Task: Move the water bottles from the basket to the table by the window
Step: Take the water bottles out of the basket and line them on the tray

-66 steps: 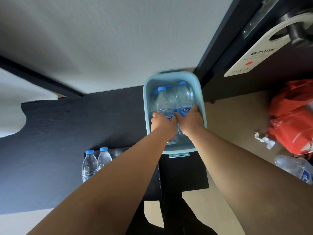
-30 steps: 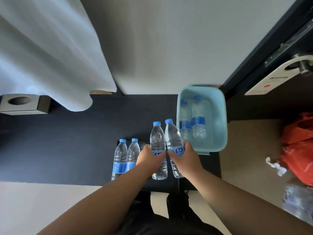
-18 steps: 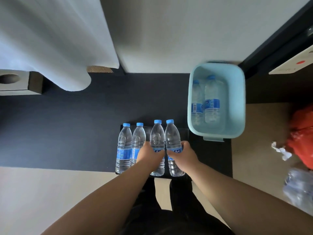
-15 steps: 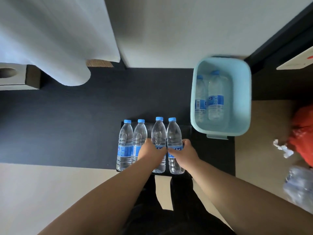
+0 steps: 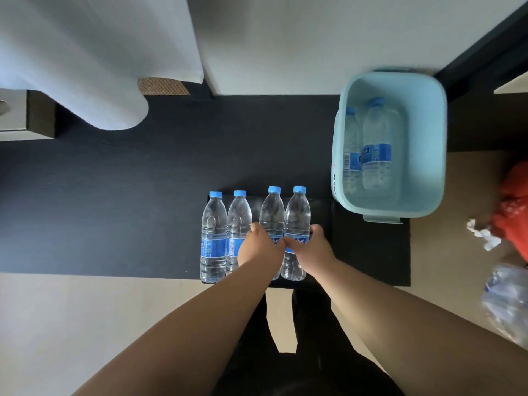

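Left hand (image 5: 261,250): fingers curled round third bottle (image 5: 273,212). Right hand (image 5: 310,248): fingers curled round fourth bottle (image 5: 297,215). The hands touch. Both bottles stand upright in one row with two free bottles (image 5: 213,232) just left, on the black table (image 5: 128,210). Farther right, the blue basket (image 5: 428,138) holds two more bottles (image 5: 377,144). White curtain (image 5: 85,67) at far left

left hand (image 5: 258,250) and right hand (image 5: 310,250) came up out of light blue basket (image 5: 440,155), each gripping one water bottle. both swung leftward to black table (image 5: 371,252). left-hand bottle (image 5: 273,210) and right-hand bottle (image 5: 297,212) ended upright in line with standing pair (image 5: 213,224), row grew from two to four. basket count fell from four to two remaining bottles (image 5: 377,144).
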`<state>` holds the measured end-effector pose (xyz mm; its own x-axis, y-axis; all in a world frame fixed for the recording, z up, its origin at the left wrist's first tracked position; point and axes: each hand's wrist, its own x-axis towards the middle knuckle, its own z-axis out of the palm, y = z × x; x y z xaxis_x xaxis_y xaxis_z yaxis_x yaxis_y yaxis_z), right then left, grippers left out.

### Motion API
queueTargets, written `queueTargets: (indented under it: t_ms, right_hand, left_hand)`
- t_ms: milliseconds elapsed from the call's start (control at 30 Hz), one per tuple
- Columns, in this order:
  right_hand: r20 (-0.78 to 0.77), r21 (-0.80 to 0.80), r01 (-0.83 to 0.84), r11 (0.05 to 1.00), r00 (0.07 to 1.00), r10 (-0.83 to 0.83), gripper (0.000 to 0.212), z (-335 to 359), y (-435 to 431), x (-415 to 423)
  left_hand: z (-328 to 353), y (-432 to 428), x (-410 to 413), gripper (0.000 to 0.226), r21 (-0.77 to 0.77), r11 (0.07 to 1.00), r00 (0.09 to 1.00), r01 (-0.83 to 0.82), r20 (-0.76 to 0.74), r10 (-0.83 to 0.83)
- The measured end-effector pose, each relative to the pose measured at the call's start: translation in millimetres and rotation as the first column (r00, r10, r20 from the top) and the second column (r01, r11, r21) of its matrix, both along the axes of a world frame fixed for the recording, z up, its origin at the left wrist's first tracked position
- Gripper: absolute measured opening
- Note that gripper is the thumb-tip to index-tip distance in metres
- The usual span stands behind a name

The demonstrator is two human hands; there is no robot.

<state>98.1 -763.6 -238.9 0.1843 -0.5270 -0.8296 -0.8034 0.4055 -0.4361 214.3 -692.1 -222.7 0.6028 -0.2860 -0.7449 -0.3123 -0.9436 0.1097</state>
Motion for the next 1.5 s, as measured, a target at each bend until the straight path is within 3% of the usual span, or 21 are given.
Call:
queueTargets:
  t_ms: [133,333,467,667,767,933,1067,1500]
  right_hand:
    - [-0.027,-0.033,-0.108,0.994,0.994,0.107,0.05,3,0,-1]
    - [-0.111,0.013,-0.273,0.962,0.956,0.272,0.04,21,-6,-1]
    - [-0.113,0.038,-0.461,0.886,0.879,0.462,0.043,40,-11,5]
    - [-0.096,0.007,-0.639,0.769,0.765,0.637,0.055,73,-24,9]
    - [-0.077,-0.031,-0.644,0.764,0.764,0.641,0.059,92,-36,10]
    - [-0.126,-0.134,-0.647,0.751,0.763,0.635,0.051,120,-68,4]
    - [-0.19,-0.207,-0.609,0.766,0.793,0.579,0.056,134,-96,-15]
    - [-0.309,-0.293,-0.664,0.688,0.747,0.589,0.051,160,-152,-84]
  left_hand:
    - [4,2,0,0.05,0.02,1.0,1.0,0.002,-0.026,-0.002]
    - [22,5,7,0.055,0.004,0.997,0.993,0.079,-0.085,-0.079]
    - [42,-2,16,0.054,-0.022,0.99,0.985,0.143,-0.091,-0.144]
    - [79,-15,28,0.028,-0.075,0.974,0.966,0.213,-0.136,-0.221]
    - [99,-28,30,0.027,-0.1,0.958,0.955,0.27,-0.102,-0.28]
    - [126,-53,32,0.048,-0.161,0.948,0.956,0.273,-0.061,-0.286]
    - [140,-67,31,0.056,-0.187,0.933,0.947,0.308,-0.03,-0.319]
    - [165,-109,6,0.042,-0.16,0.835,0.849,0.527,0.048,-0.526]
